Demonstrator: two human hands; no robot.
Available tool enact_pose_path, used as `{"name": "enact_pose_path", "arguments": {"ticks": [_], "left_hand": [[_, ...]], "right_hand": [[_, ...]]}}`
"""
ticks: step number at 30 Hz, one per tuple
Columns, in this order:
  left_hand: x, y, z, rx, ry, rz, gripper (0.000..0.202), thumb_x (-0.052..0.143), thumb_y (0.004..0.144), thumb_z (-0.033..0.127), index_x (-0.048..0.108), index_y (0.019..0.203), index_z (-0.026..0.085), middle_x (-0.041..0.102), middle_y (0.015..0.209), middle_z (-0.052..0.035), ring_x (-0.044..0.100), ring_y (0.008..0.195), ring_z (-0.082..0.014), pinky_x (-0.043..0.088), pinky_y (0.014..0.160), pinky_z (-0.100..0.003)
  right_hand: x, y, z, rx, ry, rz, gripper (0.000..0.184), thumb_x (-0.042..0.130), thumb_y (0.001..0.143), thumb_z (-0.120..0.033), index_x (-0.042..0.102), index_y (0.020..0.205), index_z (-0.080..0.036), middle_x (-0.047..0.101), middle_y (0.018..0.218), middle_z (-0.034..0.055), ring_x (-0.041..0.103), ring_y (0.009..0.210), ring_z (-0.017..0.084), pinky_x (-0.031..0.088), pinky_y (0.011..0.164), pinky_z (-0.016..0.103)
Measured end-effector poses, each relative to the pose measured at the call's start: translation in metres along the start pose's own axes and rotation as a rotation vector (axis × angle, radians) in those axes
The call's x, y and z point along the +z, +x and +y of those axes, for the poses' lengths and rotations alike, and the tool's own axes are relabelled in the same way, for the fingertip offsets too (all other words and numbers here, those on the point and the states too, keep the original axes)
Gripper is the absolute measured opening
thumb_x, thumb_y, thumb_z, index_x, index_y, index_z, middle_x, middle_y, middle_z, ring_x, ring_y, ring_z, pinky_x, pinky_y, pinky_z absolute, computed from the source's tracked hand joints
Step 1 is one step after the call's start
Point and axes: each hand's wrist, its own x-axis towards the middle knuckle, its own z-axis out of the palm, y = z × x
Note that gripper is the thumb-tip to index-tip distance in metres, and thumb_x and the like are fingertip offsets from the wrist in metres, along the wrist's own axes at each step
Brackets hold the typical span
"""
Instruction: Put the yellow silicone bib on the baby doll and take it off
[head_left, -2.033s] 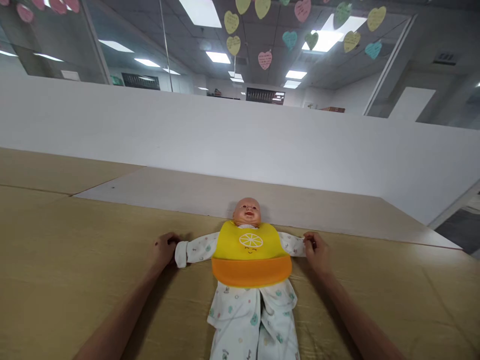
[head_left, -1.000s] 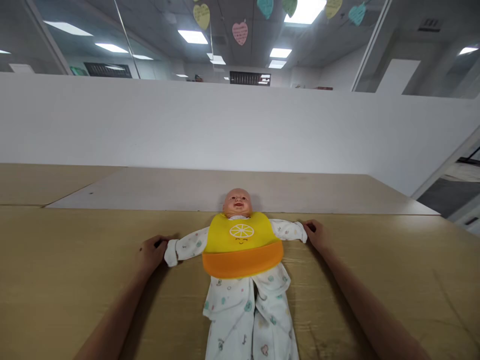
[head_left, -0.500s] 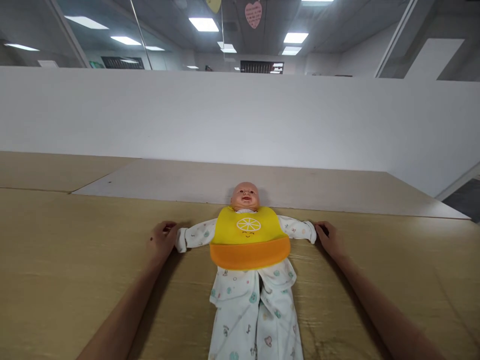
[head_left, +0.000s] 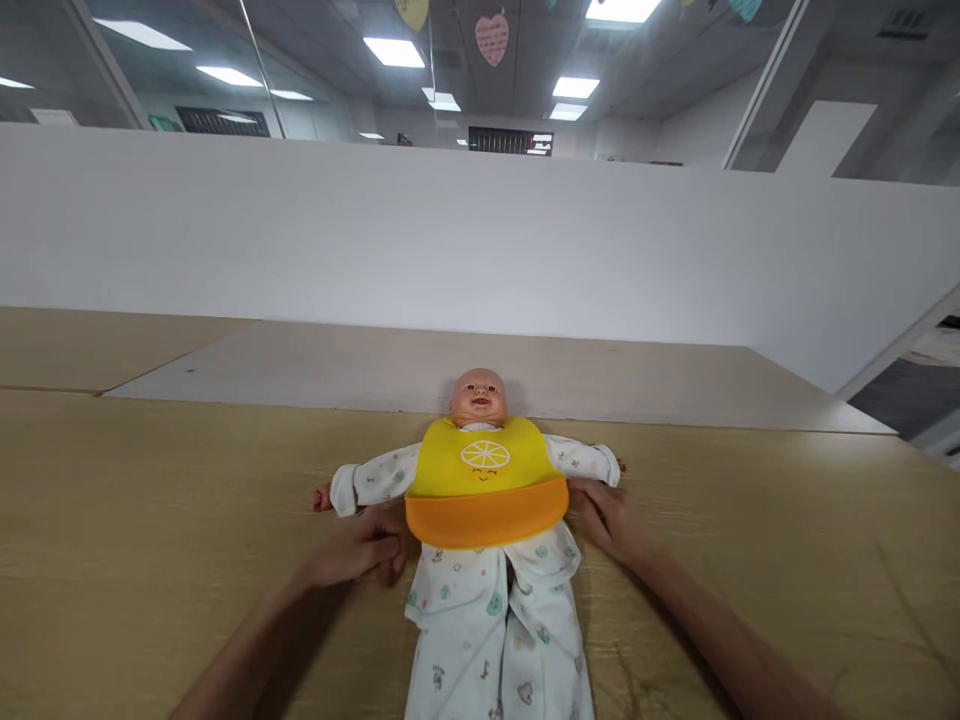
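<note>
A baby doll (head_left: 480,398) lies on its back, arms stretched out, in white printed clothes (head_left: 480,610). Over its chest is a yellow bib (head_left: 444,462) with a citrus-slice print and an orange pocket (head_left: 487,518) along the bottom. My left hand (head_left: 366,548), slightly blurred, is beside the pocket's left end, below the doll's sleeve (head_left: 386,476). Its fingers are curled, and nothing shows in them. My right hand (head_left: 609,518) has its fingers stretched toward the bib's right edge, under the other sleeve (head_left: 585,458); whether the fingertips touch the bib is unclear.
The doll rests on a wood-coloured tabletop (head_left: 187,500). Behind its head runs a pale board (head_left: 600,375), then a low white wall (head_left: 465,240) with glass panes above. A heart-shaped pink note (head_left: 492,40) hangs behind the glass.
Both hands have left the doll's sleeve cuffs and moved inward to either side of the bib. The doll's small hands now show at the cuffs. The view has shifted slightly.
</note>
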Motion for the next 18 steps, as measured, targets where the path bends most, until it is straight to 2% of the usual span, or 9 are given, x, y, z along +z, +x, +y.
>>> {"name": "enact_pose_path", "arguments": {"ticks": [1,3,5,7,8,11,14,18], "left_hand": [[0.0,0.003,-0.003,0.014,-0.036,0.015,0.022,0.046,0.071,0.028,0.065,0.064,0.018,0.063,0.054,-0.001,0.053,0.046,-0.0131,0.04,0.047,-0.023],[-0.001,0.011,-0.011,0.07,-0.045,0.157,0.027,0.046,0.074,0.033,0.069,0.076,0.018,0.07,0.068,-0.0031,0.061,0.059,-0.0158,0.048,0.055,-0.024],[-0.002,0.018,-0.018,0.14,0.016,0.338,0.032,0.045,0.076,0.035,0.071,0.087,0.02,0.073,0.087,-0.0042,0.066,0.085,-0.0199,0.052,0.076,-0.028],[-0.001,0.023,-0.024,0.183,0.097,0.473,0.035,0.045,0.076,0.034,0.071,0.095,0.021,0.072,0.103,-0.0041,0.061,0.106,-0.022,0.046,0.095,-0.031],[0.001,0.026,-0.026,0.192,0.13,0.507,0.037,0.044,0.077,0.035,0.071,0.098,0.021,0.071,0.108,-0.0043,0.059,0.111,-0.0224,0.043,0.1,-0.032],[0.008,0.031,-0.031,0.205,0.207,0.544,0.041,0.04,0.08,0.034,0.068,0.108,0.02,0.068,0.116,-0.0061,0.057,0.115,-0.0231,0.041,0.102,-0.035],[0.013,0.038,-0.033,0.245,0.298,0.549,0.043,0.04,0.081,0.031,0.064,0.115,0.018,0.064,0.122,-0.0084,0.054,0.118,-0.0242,0.04,0.103,-0.036],[0.012,0.051,-0.033,0.283,0.462,0.536,0.04,0.044,0.079,0.024,0.064,0.113,0.018,0.063,0.123,-0.0108,0.053,0.118,-0.0259,0.04,0.102,-0.037]], "right_hand": [[0.003,0.001,-0.006,0.017,0.026,-0.051,0.026,0.034,0.093,-0.025,0.059,0.099,-0.018,0.067,0.079,0.0052,0.062,0.069,0.017,0.048,0.064,0.029],[0.011,0.002,-0.011,0.073,0.087,-0.1,0.032,0.03,0.095,-0.028,0.06,0.096,-0.018,0.067,0.083,0.0076,0.063,0.075,0.018,0.05,0.068,0.031],[0.019,0.003,-0.011,0.098,0.139,-0.091,0.036,0.027,0.096,-0.028,0.06,0.1,-0.016,0.067,0.094,0.0106,0.064,0.087,0.019,0.052,0.076,0.033],[0.026,0.002,-0.009,0.061,0.136,-0.088,0.036,0.028,0.096,-0.027,0.059,0.11,-0.015,0.064,0.11,0.013,0.061,0.103,0.021,0.05,0.089,0.037],[0.029,0.002,-0.008,0.035,0.112,-0.098,0.036,0.03,0.095,-0.027,0.058,0.113,-0.015,0.062,0.116,0.0133,0.058,0.109,0.022,0.048,0.094,0.039],[0.032,0.001,-0.007,0.0,0.027,-0.125,0.035,0.034,0.092,-0.023,0.06,0.116,-0.017,0.061,0.119,0.012,0.055,0.114,0.024,0.045,0.1,0.043],[0.034,0.002,-0.008,0.002,-0.032,-0.137,0.036,0.035,0.09,-0.019,0.062,0.114,-0.018,0.062,0.116,0.0109,0.054,0.115,0.024,0.043,0.101,0.042],[0.041,0.009,-0.005,-0.029,-0.101,-0.149,0.038,0.036,0.085,-0.016,0.064,0.11,-0.016,0.063,0.112,0.0114,0.054,0.111,0.025,0.043,0.1,0.042]]}}
